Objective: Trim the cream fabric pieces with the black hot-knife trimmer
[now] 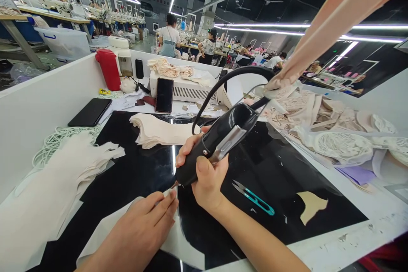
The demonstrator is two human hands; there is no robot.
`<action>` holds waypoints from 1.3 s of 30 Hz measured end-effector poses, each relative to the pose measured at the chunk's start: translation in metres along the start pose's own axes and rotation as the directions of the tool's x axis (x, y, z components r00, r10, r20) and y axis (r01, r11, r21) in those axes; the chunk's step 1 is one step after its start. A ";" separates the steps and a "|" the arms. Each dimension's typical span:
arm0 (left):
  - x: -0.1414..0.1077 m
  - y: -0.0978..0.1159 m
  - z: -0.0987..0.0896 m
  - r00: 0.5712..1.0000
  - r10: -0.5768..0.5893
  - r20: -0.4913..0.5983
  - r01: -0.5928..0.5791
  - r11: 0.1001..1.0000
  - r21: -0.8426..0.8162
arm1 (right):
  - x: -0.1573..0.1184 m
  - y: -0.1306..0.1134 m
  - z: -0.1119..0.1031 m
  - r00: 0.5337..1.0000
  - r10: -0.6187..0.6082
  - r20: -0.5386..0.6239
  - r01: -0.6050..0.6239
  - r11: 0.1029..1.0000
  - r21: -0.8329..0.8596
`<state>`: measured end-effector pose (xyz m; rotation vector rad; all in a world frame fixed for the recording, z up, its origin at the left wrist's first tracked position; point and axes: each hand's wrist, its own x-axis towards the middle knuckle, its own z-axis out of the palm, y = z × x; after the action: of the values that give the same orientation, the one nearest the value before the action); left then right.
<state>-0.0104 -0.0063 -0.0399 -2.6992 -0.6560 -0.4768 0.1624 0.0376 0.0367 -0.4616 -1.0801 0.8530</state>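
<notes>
My right hand (207, 178) is wrapped round a black corded hand tool (219, 140) with a metal lever on its side. The tool tilts down to the left, and its narrow tip meets the edge of a white fabric piece (188, 242). My left hand (146, 221) grips that fabric close to the tip, fingers together. Part of the fabric is hidden under the left hand. A stack of cream fabric pieces (162, 131) lies just beyond the tool. Teal thread snips (255, 197) rest right of my right wrist.
Layered white fabric (47, 191) covers the left side, beside pale green cord (60, 142). A beige scrap (312, 206) lies right; lace garments (344, 144) are heaped beyond. A phone (164, 95) leans against a white box (188, 89). A pink fabric strip (338, 21) hangs above the tool's cable.
</notes>
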 end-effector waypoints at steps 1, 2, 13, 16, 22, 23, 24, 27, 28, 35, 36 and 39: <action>0.000 0.000 0.000 1.000 0.004 0.018 -0.004 1.000 0.006 | -0.001 0.000 0.000 1.000 0.007 0.005 -0.007 1.000 -0.013; 0.001 0.000 0.000 0.999 0.007 0.034 -0.007 1.000 0.009 | -0.001 0.000 0.001 1.000 0.014 0.010 -0.014 1.000 -0.026; 0.006 -0.001 -0.007 1.000 0.006 0.029 -0.006 1.000 -0.002 | -0.002 0.003 -0.002 1.000 0.013 0.000 -0.013 0.998 -0.059; 0.005 -0.001 -0.004 0.999 0.012 0.033 -0.012 1.000 0.010 | -0.002 0.003 -0.002 1.000 -0.001 0.011 0.002 0.999 -0.053; 0.003 -0.001 -0.002 1.000 0.008 0.003 -0.008 1.000 0.006 | 0.000 0.003 0.000 1.000 0.004 0.007 -0.003 0.997 -0.077; 0.003 -0.001 -0.002 1.000 0.001 -0.010 -0.001 1.000 -0.002 | 0.000 0.002 0.000 1.000 0.012 0.002 -0.012 0.997 -0.076; 0.004 -0.001 -0.002 1.000 -0.004 -0.025 0.003 1.000 -0.012 | 0.001 0.001 -0.001 1.000 0.020 -0.006 -0.021 0.997 -0.076; 0.008 -0.001 -0.005 0.998 -0.027 -0.063 0.024 0.999 -0.049 | 0.006 -0.009 -0.003 0.999 0.004 -0.044 -0.007 0.997 -0.079; 0.010 -0.002 -0.006 0.997 -0.033 -0.075 0.029 0.998 -0.056 | 0.008 -0.014 -0.004 0.999 -0.013 -0.048 0.009 0.997 -0.078; 0.019 -0.014 -0.019 0.994 -0.040 -0.098 0.033 0.997 -0.072 | 0.014 -0.053 -0.013 0.997 0.074 -0.033 -0.079 0.984 -0.162; 0.019 -0.018 -0.020 0.995 -0.052 -0.080 0.046 0.996 -0.074 | 0.012 -0.057 -0.014 0.997 0.068 -0.025 -0.071 0.983 -0.166; 0.018 -0.032 -0.020 0.996 -0.083 -0.034 0.081 0.996 -0.039 | 0.001 -0.065 -0.016 1.000 0.018 0.005 -0.017 0.989 -0.147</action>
<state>-0.0160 0.0198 -0.0073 -2.6999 -0.7576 -0.5622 0.2016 0.0005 0.0757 -0.5928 -1.1506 0.7937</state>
